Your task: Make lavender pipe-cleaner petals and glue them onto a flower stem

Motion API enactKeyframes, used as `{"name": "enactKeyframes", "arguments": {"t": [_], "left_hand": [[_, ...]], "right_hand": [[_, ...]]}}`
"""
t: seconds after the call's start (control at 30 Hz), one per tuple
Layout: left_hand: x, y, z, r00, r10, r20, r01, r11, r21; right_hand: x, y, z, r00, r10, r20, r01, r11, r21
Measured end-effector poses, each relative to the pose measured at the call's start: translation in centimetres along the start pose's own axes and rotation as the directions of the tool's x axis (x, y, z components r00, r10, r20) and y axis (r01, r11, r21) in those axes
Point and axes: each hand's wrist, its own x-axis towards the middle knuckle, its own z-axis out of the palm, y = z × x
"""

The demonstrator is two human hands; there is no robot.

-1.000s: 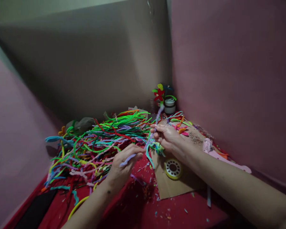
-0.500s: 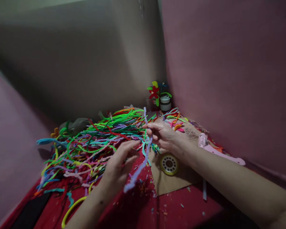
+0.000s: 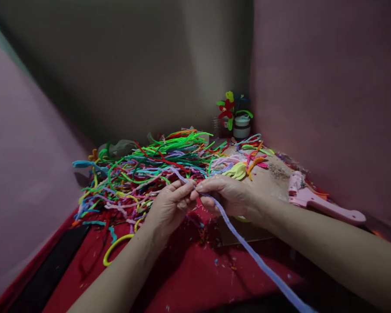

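Observation:
A long lavender pipe cleaner (image 3: 244, 243) runs between my two hands, its near end trailing toward the lower right edge of the view. My left hand (image 3: 172, 202) pinches it near the far end, which sticks out to the upper left. Right beside it, my right hand (image 3: 226, 195) also grips the pipe cleaner between thumb and fingers. The fingertips of both hands nearly touch. Behind them lies a big heap of coloured pipe cleaners (image 3: 150, 167) in green, red, pink, lavender and yellow.
A pink hot glue gun-like tool (image 3: 326, 206) lies at the right on a cardboard sheet (image 3: 263, 184). Yellow and orange shaped pieces (image 3: 237, 171) sit beyond my right hand. A red flower (image 3: 226, 108) and a lidded jar (image 3: 242, 127) stand in the corner. Scraps dot the red cloth (image 3: 189, 278).
My left hand has come in from open and now pinches the pipe cleaner beside my right hand. The pipe cleaner's near end has swung to the lower right. The view has shifted.

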Motion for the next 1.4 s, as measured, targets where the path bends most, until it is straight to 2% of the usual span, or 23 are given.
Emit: {"name": "enactKeyframes", "arguments": {"t": [0.17, 0.37, 0.57, 0.73, 0.9, 1.03, 1.17, 1.23, 1.3, 1.33, 1.4], "left_hand": [[-0.3, -0.5, 0.8, 0.995, 0.051, -0.081, -0.051, 0.999, 0.006], [-0.8, -0.8, 1.4, 0.985, 0.13, -0.116, -0.125, 0.991, 0.045], [-0.9, -0.7, 1.3, 0.993, 0.084, -0.083, -0.077, 0.993, 0.086], [-0.7, -0.6, 1.2, 0.984, 0.029, -0.176, -0.019, 0.998, 0.059], [-1.0, -0.5, 1.0, 0.969, 0.097, -0.228, -0.083, 0.994, 0.07], [-0.9, -0.3, 0.8, 0.966, 0.162, -0.203, -0.153, 0.986, 0.062], [-1.0, 0.6, 0.4, 0.969, 0.156, -0.191, -0.143, 0.987, 0.079], [-1.7, 1.7, 0.0, 0.956, 0.203, -0.211, -0.171, 0.972, 0.162], [-3.2, 3.1, -0.8, 0.913, 0.309, -0.267, -0.207, 0.913, 0.351], [-4.1, 3.8, -1.4, 0.885, 0.379, -0.27, -0.209, 0.842, 0.498], [-5.9, 4.9, -3.0, 0.89, 0.411, -0.196, -0.116, 0.621, 0.775]], "right_hand": [[-0.1, 0.2, 0.4, 0.992, -0.092, -0.087, 0.082, 0.991, -0.105], [-0.3, 0.1, 1.1, 0.962, -0.22, -0.162, 0.136, 0.9, -0.414], [-0.7, 0.1, 1.3, 0.982, -0.113, -0.149, 0.071, 0.962, -0.265], [-1.0, 0.3, 1.0, 0.989, -0.064, -0.136, 0.032, 0.974, -0.223], [-0.9, 0.3, 1.1, 0.987, -0.051, -0.151, 0.023, 0.983, -0.182], [-0.9, 0.3, 1.0, 0.987, -0.035, -0.155, 0.011, 0.988, -0.153], [-1.1, 0.5, 0.6, 0.988, -0.039, -0.147, 0.016, 0.989, -0.149], [-1.2, 0.6, 0.3, 0.989, -0.047, -0.138, 0.027, 0.988, -0.149], [-1.3, 0.7, 0.0, 0.991, -0.053, -0.12, 0.035, 0.988, -0.147], [-1.3, 0.7, -0.1, 0.992, -0.055, -0.111, 0.037, 0.988, -0.152], [-1.3, 0.8, -0.3, 0.993, -0.058, -0.107, 0.038, 0.983, -0.178]]}}
